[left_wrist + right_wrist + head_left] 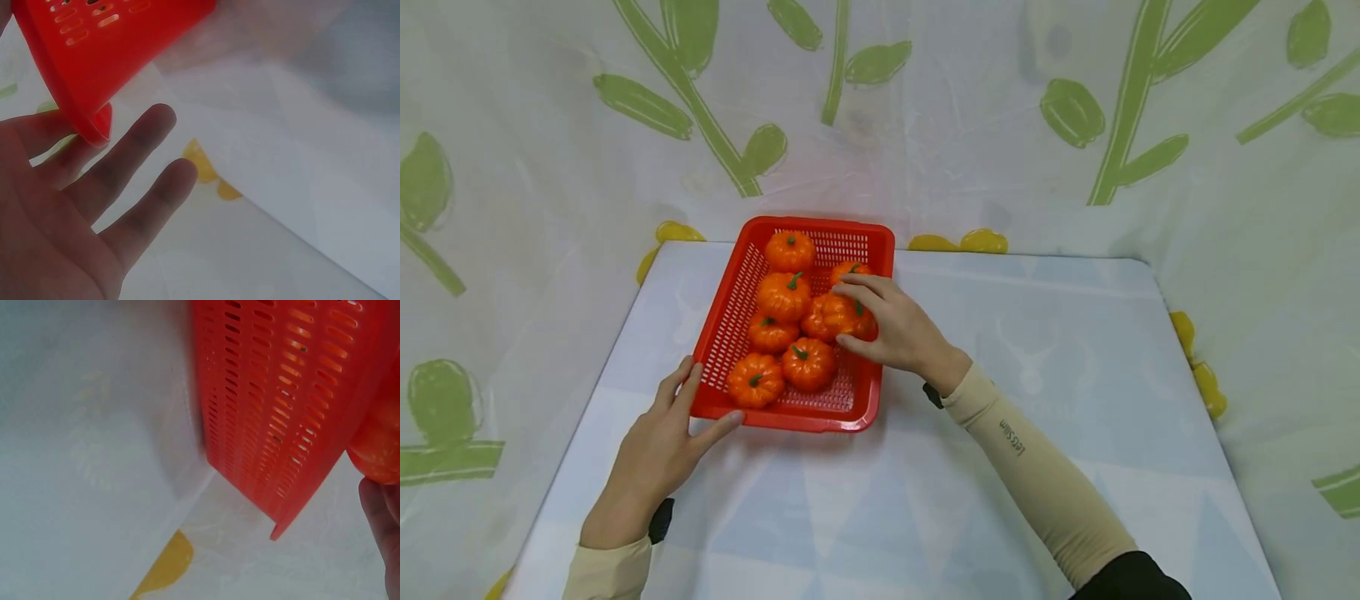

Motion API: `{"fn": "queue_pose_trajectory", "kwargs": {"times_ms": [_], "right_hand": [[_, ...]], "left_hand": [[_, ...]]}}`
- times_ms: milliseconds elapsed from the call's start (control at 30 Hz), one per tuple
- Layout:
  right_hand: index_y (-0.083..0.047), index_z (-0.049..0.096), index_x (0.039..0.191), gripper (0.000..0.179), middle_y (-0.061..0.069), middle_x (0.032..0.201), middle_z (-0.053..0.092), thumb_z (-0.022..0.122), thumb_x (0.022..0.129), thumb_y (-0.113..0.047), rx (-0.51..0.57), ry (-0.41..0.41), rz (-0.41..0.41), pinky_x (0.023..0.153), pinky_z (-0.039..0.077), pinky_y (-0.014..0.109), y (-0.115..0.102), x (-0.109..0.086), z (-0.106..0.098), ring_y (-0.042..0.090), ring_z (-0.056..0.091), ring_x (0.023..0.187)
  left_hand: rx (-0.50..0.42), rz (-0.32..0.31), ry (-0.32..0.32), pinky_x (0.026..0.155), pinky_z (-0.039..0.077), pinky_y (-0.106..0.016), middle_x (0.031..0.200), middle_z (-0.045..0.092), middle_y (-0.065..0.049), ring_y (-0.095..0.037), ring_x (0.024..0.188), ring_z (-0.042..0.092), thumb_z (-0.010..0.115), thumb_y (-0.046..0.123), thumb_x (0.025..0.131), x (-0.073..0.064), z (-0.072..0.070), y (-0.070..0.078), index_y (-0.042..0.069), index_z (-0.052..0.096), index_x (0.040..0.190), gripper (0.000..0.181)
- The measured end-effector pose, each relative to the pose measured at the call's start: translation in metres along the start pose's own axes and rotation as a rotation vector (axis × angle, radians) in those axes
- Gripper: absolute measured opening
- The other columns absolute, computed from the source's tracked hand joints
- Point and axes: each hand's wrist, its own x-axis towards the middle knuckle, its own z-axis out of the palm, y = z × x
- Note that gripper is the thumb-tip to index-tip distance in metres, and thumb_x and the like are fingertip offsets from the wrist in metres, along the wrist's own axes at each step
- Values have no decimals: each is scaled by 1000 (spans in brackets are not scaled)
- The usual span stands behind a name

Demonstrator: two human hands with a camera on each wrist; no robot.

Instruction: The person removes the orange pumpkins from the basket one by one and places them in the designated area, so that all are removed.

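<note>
Several pumpkins (784, 297), head view only; left fingers (122, 156) wide, right fingers (876, 289) round one pumpkin (842, 317).

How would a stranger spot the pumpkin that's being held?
Start with the pale table, then find the red basket toward its far left. Look along the basket's right side, where the right hand reaches in. It's the orange pumpkin in that hand's grip; no neighbouring one is held.
</note>
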Motion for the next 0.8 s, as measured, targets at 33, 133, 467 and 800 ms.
{"fn": "queue_pose_trajectory", "kwargs": {"times_ms": [33,133,467,800], "right_hand": [[-11,57,141,64,10,145,51,80,87,-38,-7,7,4,112,42,36,1,0,-2,23,46,136],[-11,58,140,64,9,145,51,80,87,-39,-20,27,25,111,42,35,2,1,-7,22,46,135],[-13,60,138,64,8,144,53,83,84,-39,-32,150,154,109,45,39,19,-9,-24,23,47,133],[-13,61,136,62,7,144,53,85,82,-33,-65,302,293,108,45,42,62,-31,-29,23,45,135]], "left_hand": [[1,1,1,87,48,-71,163,21,-24,-59,111,56,62,65,92,0,0,0,2,19,161,104],[1,0,1,87,48,-71,162,21,-25,-60,111,56,62,65,91,0,-1,0,2,18,161,104],[-11,-9,-5,85,49,-71,162,20,-26,-62,101,59,62,65,92,-1,0,-1,4,14,162,105],[-15,-7,-6,83,50,-70,162,20,-26,-60,100,60,61,66,92,-1,1,0,6,13,163,105]]}}
